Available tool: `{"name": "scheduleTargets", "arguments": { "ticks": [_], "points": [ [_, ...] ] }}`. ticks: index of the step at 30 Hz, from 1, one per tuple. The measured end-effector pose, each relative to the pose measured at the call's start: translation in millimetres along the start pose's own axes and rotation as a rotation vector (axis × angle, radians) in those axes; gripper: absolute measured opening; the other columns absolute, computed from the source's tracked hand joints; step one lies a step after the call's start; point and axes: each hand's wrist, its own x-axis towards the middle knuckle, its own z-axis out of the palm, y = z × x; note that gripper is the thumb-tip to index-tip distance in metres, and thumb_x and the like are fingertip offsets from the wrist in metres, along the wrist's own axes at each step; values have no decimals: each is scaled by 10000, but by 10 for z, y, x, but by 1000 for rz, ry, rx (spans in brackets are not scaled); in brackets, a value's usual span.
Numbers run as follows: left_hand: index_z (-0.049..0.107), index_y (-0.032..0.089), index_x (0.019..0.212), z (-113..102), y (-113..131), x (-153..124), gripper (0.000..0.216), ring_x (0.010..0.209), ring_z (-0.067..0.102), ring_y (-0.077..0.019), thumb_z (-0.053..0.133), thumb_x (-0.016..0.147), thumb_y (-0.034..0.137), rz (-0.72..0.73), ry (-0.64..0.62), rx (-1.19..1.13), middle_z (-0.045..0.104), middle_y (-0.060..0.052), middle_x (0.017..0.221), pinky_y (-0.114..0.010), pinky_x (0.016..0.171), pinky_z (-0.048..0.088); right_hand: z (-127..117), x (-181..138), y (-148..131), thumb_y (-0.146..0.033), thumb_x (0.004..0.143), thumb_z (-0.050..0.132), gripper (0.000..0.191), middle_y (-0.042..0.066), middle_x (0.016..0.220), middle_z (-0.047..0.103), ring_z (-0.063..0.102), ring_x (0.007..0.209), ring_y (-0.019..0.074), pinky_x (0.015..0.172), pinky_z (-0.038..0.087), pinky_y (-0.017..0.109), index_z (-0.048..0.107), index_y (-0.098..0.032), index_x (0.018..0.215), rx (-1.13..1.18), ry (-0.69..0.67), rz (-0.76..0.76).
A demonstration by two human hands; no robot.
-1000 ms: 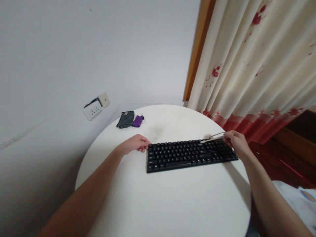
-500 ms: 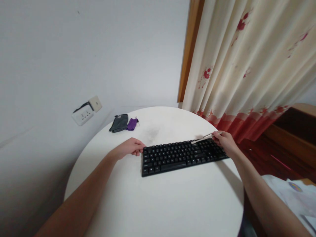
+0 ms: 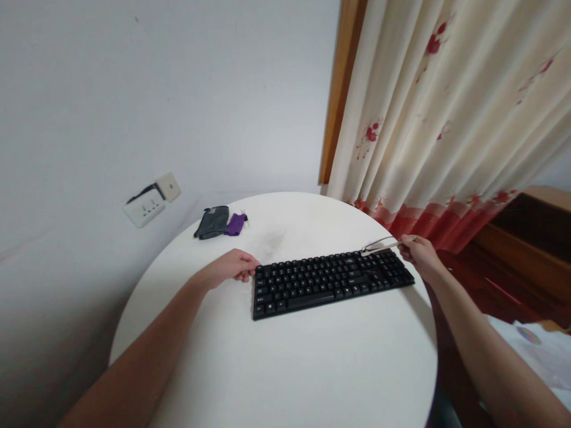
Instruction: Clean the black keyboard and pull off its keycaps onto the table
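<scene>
A black keyboard (image 3: 321, 280) lies on the white round table (image 3: 285, 368). My left hand (image 3: 237, 265) rests at the keyboard's upper left corner, its thumb and fingers closed on that edge. Past the keyboard's right end, my right hand (image 3: 417, 252) grips a slim, pale, stick-like tool (image 3: 384, 246). The tool points left, and its flat tip lies over the top row of keys, right of the middle. Whether the tip touches the keys I cannot tell. A thin dark cable (image 3: 377, 241) curves behind the tool.
A dark grey pouch (image 3: 213, 223) and a small purple cloth piece (image 3: 236, 224) lie at the table's far left. The wall behind carries a socket (image 3: 145, 208). A floral curtain (image 3: 428, 119) hangs at the right, and white papers (image 3: 535, 356) lie beyond the table's right edge.
My right hand has shifted right with the pale tool, whose tip slid right along the keyboard's top edge. My left hand keeps its place at the corner.
</scene>
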Motion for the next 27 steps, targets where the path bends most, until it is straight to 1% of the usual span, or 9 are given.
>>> {"name": "scheduleTargets", "arguments": {
  "ticks": [3,5,9,12,14,17,21,24,27],
  "points": [
    [733,145,808,-11,-23,11,326,579,559,-123,647,738,451,-6,7,3,676,-58,753,-224,524,379,-10,35,40,-419,718,722,324,-10,554,505,371,421,63,359,252,185,525,-167,667,-7,-10,14],
    [735,149,812,-16,-38,21,326,580,561,-126,649,735,455,-8,14,6,673,-54,746,-226,526,383,-89,80,58,-407,726,717,315,-11,537,498,364,411,65,349,240,186,523,-170,656,-16,6,26],
    [740,154,824,-19,-49,31,331,590,566,-130,650,738,460,-4,15,11,676,-55,748,-222,522,379,-374,188,79,-358,762,693,295,-20,491,464,336,375,62,324,200,185,499,-179,630,-33,79,58],
    [740,152,819,-15,-41,28,327,591,565,-128,647,741,456,-2,9,7,677,-56,743,-217,519,375,-590,251,92,-319,795,662,279,-8,494,480,344,371,61,313,201,175,491,-177,627,-40,124,72],
    [738,149,812,-13,-41,29,319,589,563,-128,642,743,446,1,9,4,675,-56,735,-216,519,375,-682,277,102,-307,808,651,275,-2,499,488,348,372,60,306,201,167,491,-174,628,-41,137,81],
    [738,150,812,-14,-63,42,301,587,563,-128,640,736,424,3,12,-1,680,-58,746,-218,521,379,-710,298,123,-327,805,663,282,-2,508,491,353,376,62,298,202,160,489,-177,642,-26,134,91],
    [739,155,816,-20,-107,64,308,591,567,-129,640,732,435,6,13,-6,686,-60,767,-218,521,382,-623,318,174,-348,792,678,285,2,531,503,363,386,66,298,219,161,498,-179,651,3,97,106],
    [740,152,823,-21,-105,60,309,592,565,-126,640,730,430,6,12,-12,684,-59,761,-216,524,382,-601,336,213,-320,793,671,264,10,536,509,367,385,68,298,215,163,509,-174,645,7,88,126],
    [741,147,830,-13,-62,35,299,586,561,-122,633,723,405,3,8,-19,681,-58,754,-215,524,372,-668,351,226,-271,809,636,229,20,540,520,371,387,67,302,215,162,516,-167,645,5,124,138]
  ]
}}
